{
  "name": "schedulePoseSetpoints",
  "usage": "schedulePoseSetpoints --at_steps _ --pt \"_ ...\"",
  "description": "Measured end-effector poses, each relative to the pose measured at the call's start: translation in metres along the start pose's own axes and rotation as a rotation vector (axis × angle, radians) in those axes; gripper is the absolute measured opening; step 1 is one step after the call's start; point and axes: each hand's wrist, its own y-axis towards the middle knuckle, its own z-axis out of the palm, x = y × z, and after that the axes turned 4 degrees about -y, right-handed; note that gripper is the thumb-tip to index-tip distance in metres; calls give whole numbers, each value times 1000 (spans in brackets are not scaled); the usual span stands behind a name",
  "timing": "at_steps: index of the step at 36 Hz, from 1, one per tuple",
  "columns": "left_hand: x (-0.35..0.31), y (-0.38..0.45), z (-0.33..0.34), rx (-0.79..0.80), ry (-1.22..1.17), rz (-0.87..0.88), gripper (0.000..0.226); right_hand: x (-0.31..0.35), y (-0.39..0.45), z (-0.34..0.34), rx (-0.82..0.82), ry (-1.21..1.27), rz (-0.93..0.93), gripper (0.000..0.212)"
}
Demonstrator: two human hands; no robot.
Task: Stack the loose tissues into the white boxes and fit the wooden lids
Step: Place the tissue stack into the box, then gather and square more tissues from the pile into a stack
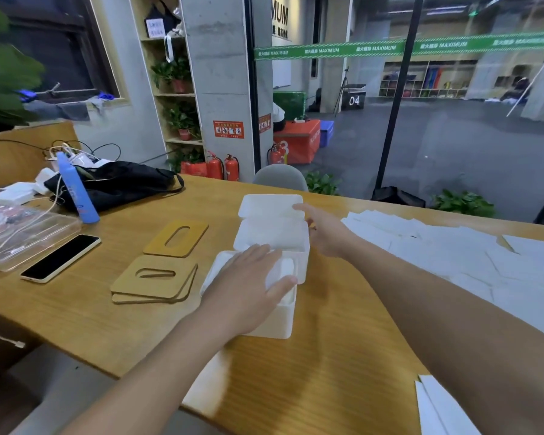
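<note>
Three white boxes stand in a row on the wooden table: a near box [280, 321], a middle box [274, 237] and a far box [269, 204]. My left hand [248, 287] lies flat on the tissues in the near box, fingers straight. My right hand [325, 230] reaches to the right side of the middle and far boxes with fingers extended, touching the far box's edge. Loose white tissues [453, 255] are spread over the table to the right. One wooden lid [176, 238] with a slot lies left of the boxes, and a stack of wooden lids [154, 279] lies nearer.
A phone [60, 257], a clear plastic case [22, 237], a blue bottle [76, 186] and a black bag [123, 183] sit at the left. More tissues [437, 406] lie at the near right edge. A grey chair back [280, 177] stands behind the table.
</note>
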Motion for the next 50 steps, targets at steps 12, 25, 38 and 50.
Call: schedulePoseSetpoints --at_steps 12,25,38,50 --pt "13 -3 -3 -21 -4 -28 66 -18 11 -6 -137 15 5 17" --pt "21 -2 0 -88 43 -33 58 -34 -74 -93 -338 -178 1 17" --pt "17 66 0 -100 45 -45 40 -34 -233 -107 -420 -188 -32 12" --pt "-11 135 2 -35 43 -31 64 -4 -260 -40 -339 -164 -200 15"
